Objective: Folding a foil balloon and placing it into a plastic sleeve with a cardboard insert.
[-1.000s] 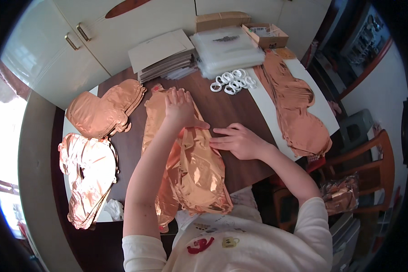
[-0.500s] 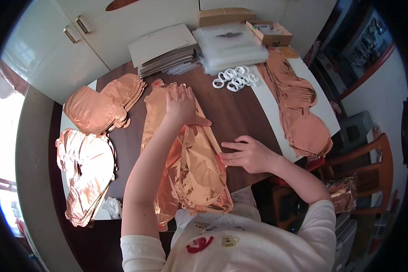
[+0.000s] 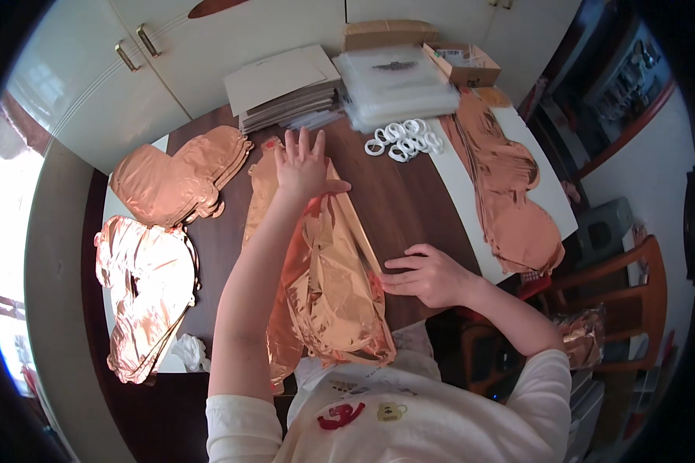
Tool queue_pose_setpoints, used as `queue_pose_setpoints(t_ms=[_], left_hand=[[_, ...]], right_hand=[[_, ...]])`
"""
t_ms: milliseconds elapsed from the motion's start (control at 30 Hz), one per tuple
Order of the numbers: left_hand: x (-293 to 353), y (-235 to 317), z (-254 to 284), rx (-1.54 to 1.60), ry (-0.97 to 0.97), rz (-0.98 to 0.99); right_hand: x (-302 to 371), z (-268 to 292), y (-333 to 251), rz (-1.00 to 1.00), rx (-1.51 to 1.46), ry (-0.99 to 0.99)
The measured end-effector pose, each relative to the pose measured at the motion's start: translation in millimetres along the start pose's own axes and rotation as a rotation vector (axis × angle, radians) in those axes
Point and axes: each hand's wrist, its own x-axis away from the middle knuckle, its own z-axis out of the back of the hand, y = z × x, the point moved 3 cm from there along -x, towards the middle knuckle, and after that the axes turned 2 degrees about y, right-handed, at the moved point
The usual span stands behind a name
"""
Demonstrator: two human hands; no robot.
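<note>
A stack of flat copper-coloured foil balloons (image 3: 336, 297) lies lengthwise before me, its near end hanging over the table edge toward my lap. My left hand (image 3: 301, 171) presses flat on the upper part of the stack, fingers spread. Reddish foil shows just below its palm. At the right edge of the same foil is my right hand (image 3: 428, 278). Its fingers stretch leftward and are apart, the lower fingertips touching the foil's edge; whether they pinch any of it is hidden.
More copper foil balloons (image 3: 170, 177) lie at the left, with a shiny pile (image 3: 143, 285) nearer me. Another long foil stack (image 3: 510, 185) is at the right. Along the back sit grey cardboard sheets (image 3: 282, 85), clear plastic bags (image 3: 394, 81), white ribbon rolls (image 3: 405, 139) and a small box (image 3: 463, 65).
My left hand has spread its fingers wider and shifted slightly left on the foil. My right hand has moved a little toward me along the foil's right edge.
</note>
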Motion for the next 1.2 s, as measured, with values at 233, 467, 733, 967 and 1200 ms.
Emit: queue_pose_setpoints(t_ms=[233,467,733,967,1200], left_hand=[[-21.0,-13.4,-1.5,0.001,0.005,0.142],[-23.3,-23.1,-8.3,-0.025,0.234,0.174],[66.1,-48.0,25.3,0.176,0.370,-0.060],[187.7,-86.3,26.7,0.438,0.080,-0.152],[209.0,-71.6,15.3,0.412,0.029,-0.245]], right_hand=[[3.1,-2.7,1.2,-0.014,-0.065,0.054],[0.7,-5.6,-3.3,-0.049,-0.074,0.041],[5.5,0.4,10.6,-0.315,-0.584,0.190],[-47.3,-14.4,45.7,-0.371,-0.380,0.180],[-80.2,-40.9,50.6,-0.371,-0.082,0.029]])
